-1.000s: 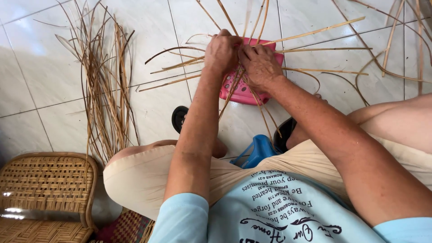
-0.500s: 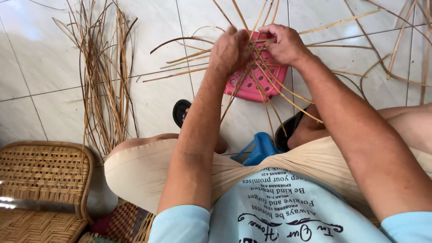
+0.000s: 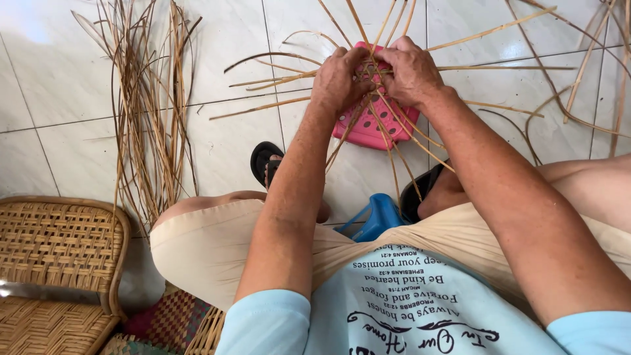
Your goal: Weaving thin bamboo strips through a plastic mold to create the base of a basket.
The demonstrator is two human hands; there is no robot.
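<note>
Rattan strips [image 3: 388, 125] fan out at upper centre, gripped by both hands, left [image 3: 338, 79] and right [image 3: 411, 69], over a pink perforated plastic stool [image 3: 368, 131].

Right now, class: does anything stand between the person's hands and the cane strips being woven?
Nothing visible does. The left hand and right hand already grip the cane strips directly, over the pink plastic stool.

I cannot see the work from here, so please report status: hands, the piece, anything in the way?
Left hand and right hand both closed on cane strips. Strips over pink plastic piece. Loose strips fan outward; nothing blocking.
</note>
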